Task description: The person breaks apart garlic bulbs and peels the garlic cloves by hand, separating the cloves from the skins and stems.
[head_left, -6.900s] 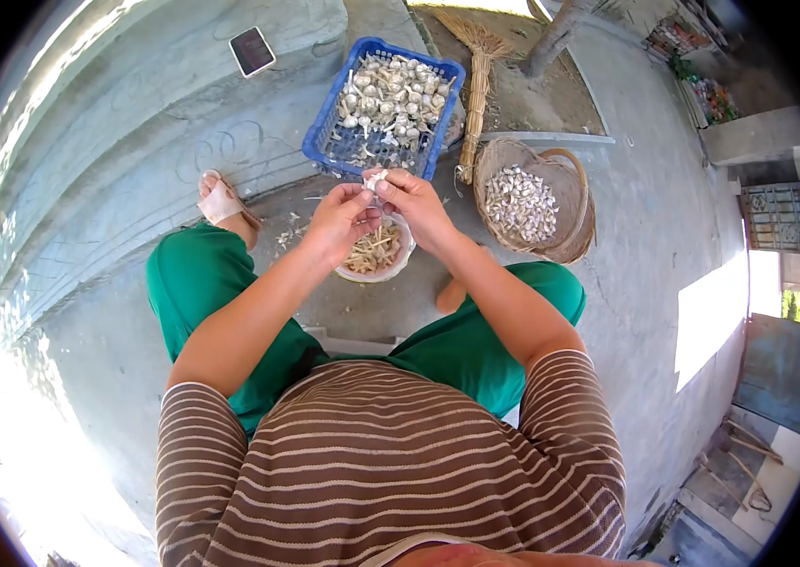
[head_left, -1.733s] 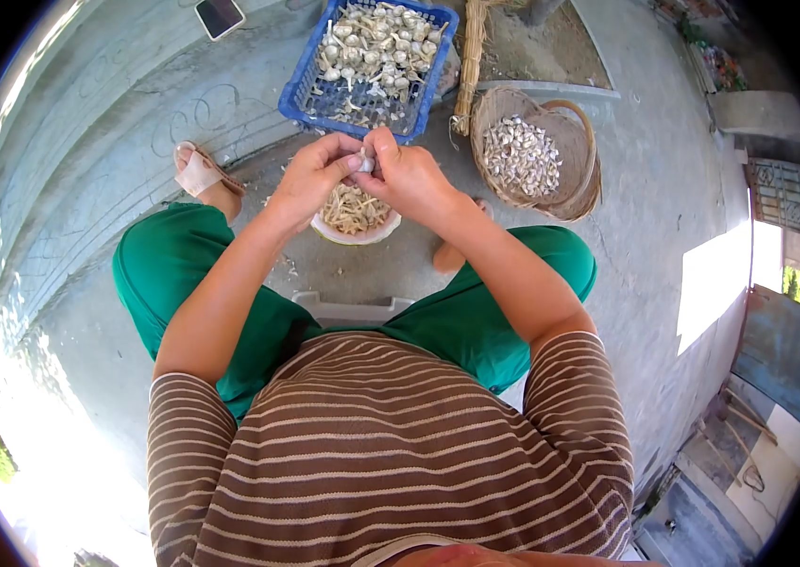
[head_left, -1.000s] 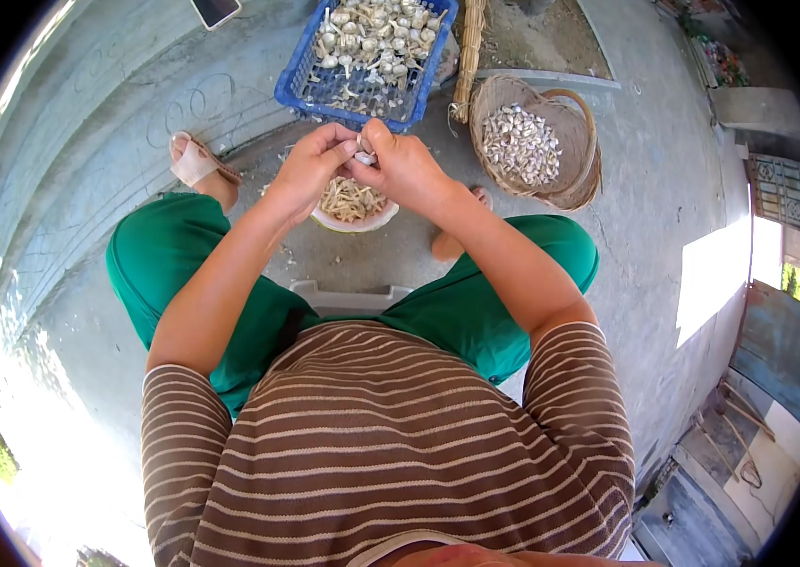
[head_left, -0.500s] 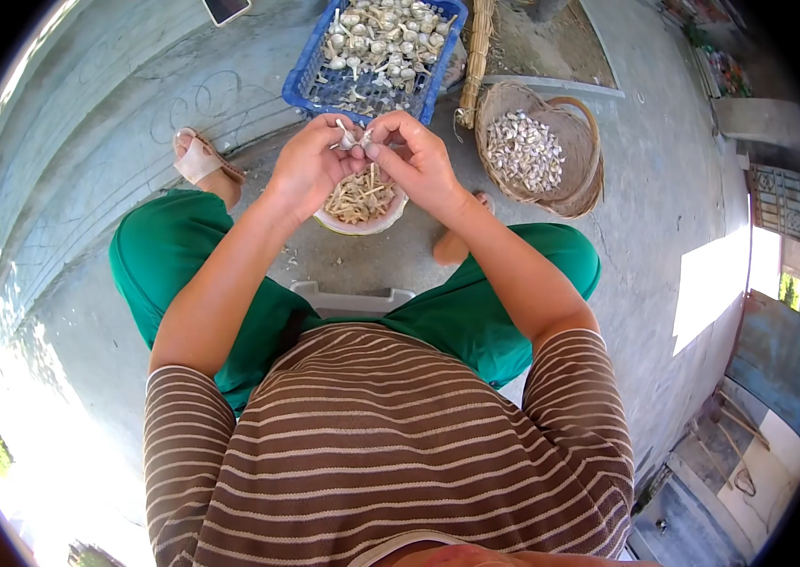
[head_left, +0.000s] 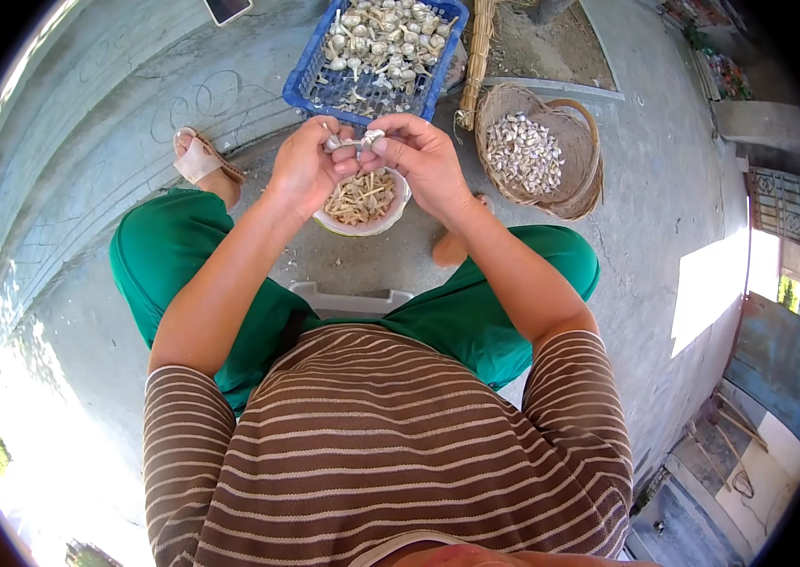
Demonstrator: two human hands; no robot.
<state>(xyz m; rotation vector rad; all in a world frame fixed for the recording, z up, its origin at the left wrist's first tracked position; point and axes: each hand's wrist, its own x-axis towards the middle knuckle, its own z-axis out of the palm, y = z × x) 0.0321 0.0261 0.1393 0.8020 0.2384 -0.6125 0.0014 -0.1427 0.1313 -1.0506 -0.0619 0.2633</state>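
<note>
Above a pale bowl [head_left: 391,222], my left hand [head_left: 304,172] and my right hand [head_left: 426,163] are raised close together, fingers pinched. A piece of garlic [head_left: 334,143] shows in the left fingertips. The right thumb and fingers grip another whitish garlic piece [head_left: 372,139]; whether the two pieces are still joined is hard to make out. Dry garlic stalks [head_left: 360,197] fill the bowl underneath. Just beyond my hands stands a blue plastic crate [head_left: 298,83] with many garlic bulbs [head_left: 386,38] in it.
To the right, a wicker basket [head_left: 592,180] holds a heap of garlic cloves [head_left: 523,153]. A bundle of straw [head_left: 477,57] lies beside the crate. A phone [head_left: 227,9] rests on the step at upper left. My feet stand on either side of the bowl.
The garlic between my hands has come further apart, with a piece now in each hand's fingers. My right hand has shifted slightly to the right and turned. Crate, bowl and basket stay put.
</note>
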